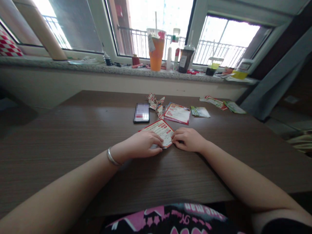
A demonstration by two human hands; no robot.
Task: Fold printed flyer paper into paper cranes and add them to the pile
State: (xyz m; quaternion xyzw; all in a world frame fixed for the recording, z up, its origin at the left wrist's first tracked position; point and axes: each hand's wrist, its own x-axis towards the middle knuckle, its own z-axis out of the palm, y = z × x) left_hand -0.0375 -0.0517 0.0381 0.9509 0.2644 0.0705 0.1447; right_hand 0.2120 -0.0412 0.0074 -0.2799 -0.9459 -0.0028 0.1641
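Observation:
A printed paper sheet (163, 131) with a red border and red label blocks lies turned at an angle on the table, one corner pointing away from me. My left hand (147, 143), with a silver bangle at the wrist, covers the sheet's left part. Its fingers are bent over the paper and hold it down, the thumb near the front corner. At the right corner, my right hand (186, 139) has its fingers curled together and pinches the edge. The sheet's lower left side is hidden under my left hand.
Behind the sheet are a phone (141, 113), a folded paper piece with red stripes (156, 104), a stack of similar sheets (177, 113) and green-white papers (200, 111). More paper strips (215, 102) lie far right. Cups, including an orange drink (156, 53), stand on the windowsill (92, 67).

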